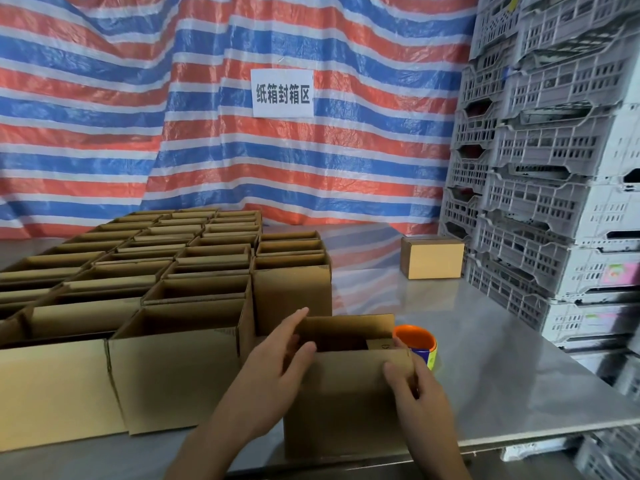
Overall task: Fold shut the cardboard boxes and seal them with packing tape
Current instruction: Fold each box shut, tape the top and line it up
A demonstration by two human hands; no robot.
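One open cardboard box (346,403) stands at the near edge of the steel table (485,341), its long flaps upright and a short flap folded in at its right end; its inside is dark and the contents cannot be made out. The left grip (277,372), a bare hand, is spread at the box's left end, fingers reaching to the far flap and thumb on the near one. The right grip (415,393) pinches the right end of the near flap, thumb on the front. One tape roll (417,341) with an orange core sits just behind the box's right corner. To the left, open boxes (180,368) stand packed in four columns, too many and too merged to count. One closed small box (432,258) sits far right, beside stacked grey crates (554,168).
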